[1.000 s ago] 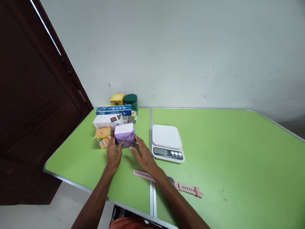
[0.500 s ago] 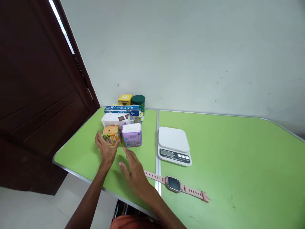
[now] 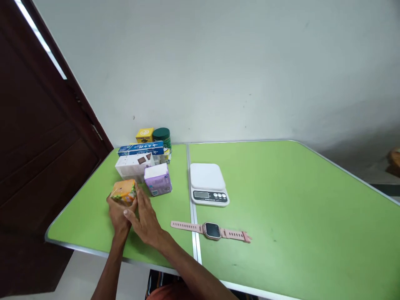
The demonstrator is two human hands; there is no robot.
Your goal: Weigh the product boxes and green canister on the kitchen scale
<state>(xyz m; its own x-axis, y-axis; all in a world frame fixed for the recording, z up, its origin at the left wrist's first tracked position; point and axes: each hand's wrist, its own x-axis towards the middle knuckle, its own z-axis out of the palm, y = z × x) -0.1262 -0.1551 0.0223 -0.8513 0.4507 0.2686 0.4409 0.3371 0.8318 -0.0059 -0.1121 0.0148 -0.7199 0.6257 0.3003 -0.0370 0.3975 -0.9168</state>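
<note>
An orange packet (image 3: 124,188) with printed pictures is at the left of the green table, held by my left hand (image 3: 119,214), its fingers closed around the near and left sides. My right hand (image 3: 146,218) is beside it, fingers stretched out along the packet's right side and thumb apart. A purple-and-white tissue pack (image 3: 158,183) stands just right of and behind the packet. Directly behind is a white box (image 3: 133,164) with dark squares printed on it.
Blue boxes (image 3: 140,148), a yellow box (image 3: 144,134) and a green-lidded jar (image 3: 161,134) stand by the wall. A white kitchen scale (image 3: 208,181) is right of the table's seam (image 3: 189,166). A pink-strapped smartwatch (image 3: 212,230) lies nearer the front edge.
My left hand has pulled the orange packet nearer, away from the white box and tissue pack. My right hand has moved left against the packet. The camera view has swung right.
</note>
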